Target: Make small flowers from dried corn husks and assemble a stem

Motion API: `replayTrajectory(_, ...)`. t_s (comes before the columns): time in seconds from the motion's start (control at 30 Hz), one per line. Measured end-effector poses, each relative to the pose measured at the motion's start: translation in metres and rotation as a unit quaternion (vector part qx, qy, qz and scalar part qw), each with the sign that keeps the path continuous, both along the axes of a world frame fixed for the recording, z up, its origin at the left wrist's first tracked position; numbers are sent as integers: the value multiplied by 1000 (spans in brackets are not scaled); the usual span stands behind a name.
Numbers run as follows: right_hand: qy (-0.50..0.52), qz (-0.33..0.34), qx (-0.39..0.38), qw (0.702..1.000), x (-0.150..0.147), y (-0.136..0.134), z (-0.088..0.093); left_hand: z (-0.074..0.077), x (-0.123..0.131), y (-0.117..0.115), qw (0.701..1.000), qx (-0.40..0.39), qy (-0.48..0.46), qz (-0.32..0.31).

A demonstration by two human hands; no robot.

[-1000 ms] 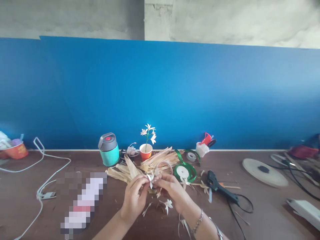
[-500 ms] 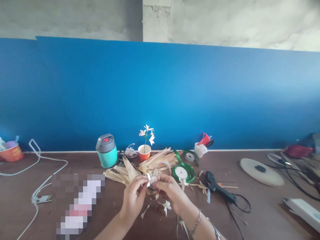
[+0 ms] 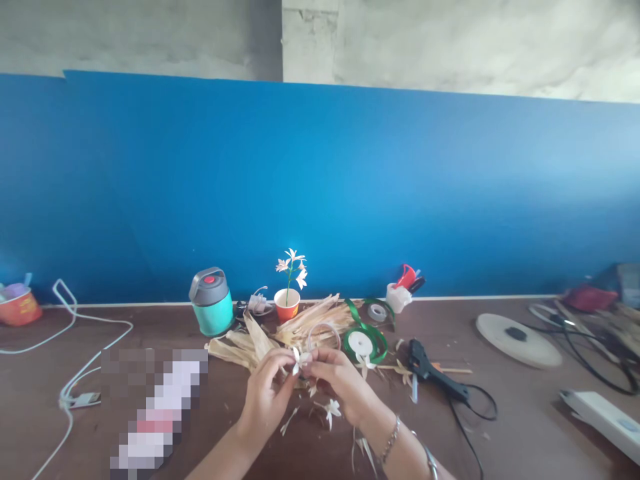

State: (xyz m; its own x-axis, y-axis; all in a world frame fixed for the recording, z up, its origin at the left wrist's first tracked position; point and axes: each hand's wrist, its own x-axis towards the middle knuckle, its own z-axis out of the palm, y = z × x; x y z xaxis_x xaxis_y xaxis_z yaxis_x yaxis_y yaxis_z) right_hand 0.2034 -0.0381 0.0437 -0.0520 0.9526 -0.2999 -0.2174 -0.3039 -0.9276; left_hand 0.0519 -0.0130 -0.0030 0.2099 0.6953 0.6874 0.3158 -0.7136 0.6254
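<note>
Between my two hands is a small white flower point(image 3: 299, 361) with narrow petals. My left hand point(image 3: 270, 385) pinches it from the left, thumb and fingertips together. My right hand point(image 3: 340, 381) grips it from the right in a pinch, and its fingertips partly cover the petals. Just below, a second white flower point(image 3: 331, 411) lies on the brown table. Behind my fingers are dried corn husks point(image 3: 313, 319) and a spool of green ribbon point(image 3: 361, 345).
A paper cup point(image 3: 287, 308) holding a flower stem stands behind the husks, with a teal insulated jar point(image 3: 213, 313) to its left. A black glue gun point(image 3: 434, 373) and its cord lie to the right. Farther right are a round pale lid point(image 3: 520, 341) and a white power strip point(image 3: 603, 420).
My fingers have shifted slightly on the white flower, and its petals show more spread now. The whole view has moved a little; the things on the table stay in place.
</note>
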Motion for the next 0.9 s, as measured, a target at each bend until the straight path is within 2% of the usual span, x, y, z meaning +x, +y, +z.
replayTrajectory(0.27,-46,8,43,998,-1,0,4,0,0,1,1000,14,-3,22)
replayTrajectory(0.67,-74,11,37,997,-1,0,5,-3,0,1,998,36,-3,43)
replayTrajectory(0.8,-145,35,52,987,6,6,0,-3,0,2,997,56,-13,52)
replayTrajectory(0.9,-266,52,100,957,19,8,2,-2,0,1,998,47,-7,49)
